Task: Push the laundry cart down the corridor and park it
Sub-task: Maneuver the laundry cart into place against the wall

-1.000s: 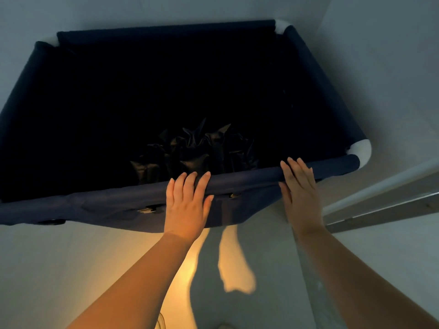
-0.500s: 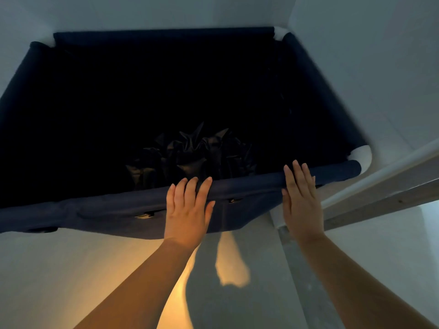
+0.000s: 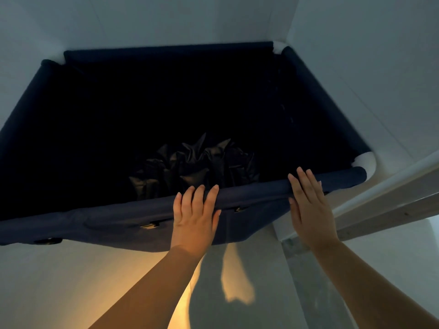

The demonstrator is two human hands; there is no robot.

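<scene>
A laundry cart of dark navy cloth (image 3: 261, 188) with white corner joints fills the upper view, its far right corner close to the corner of two white walls. Dark crumpled fabric (image 3: 197, 162) lies at its bottom. My left hand (image 3: 194, 214) lies on the near rim rail with straight fingers reaching over the top. My right hand (image 3: 308, 205) presses flat against the same rail farther right, fingers straight.
White walls (image 3: 356, 55) stand just beyond and to the right of the cart. A pale door frame or rail (image 3: 392, 200) runs diagonally at the right, close to the cart's near right corner. Warm light falls on the floor (image 3: 118, 281) below my arms.
The cart has moved forward toward the wall corner and sits farther up in view. Both hands stayed on the near rail and went with it.
</scene>
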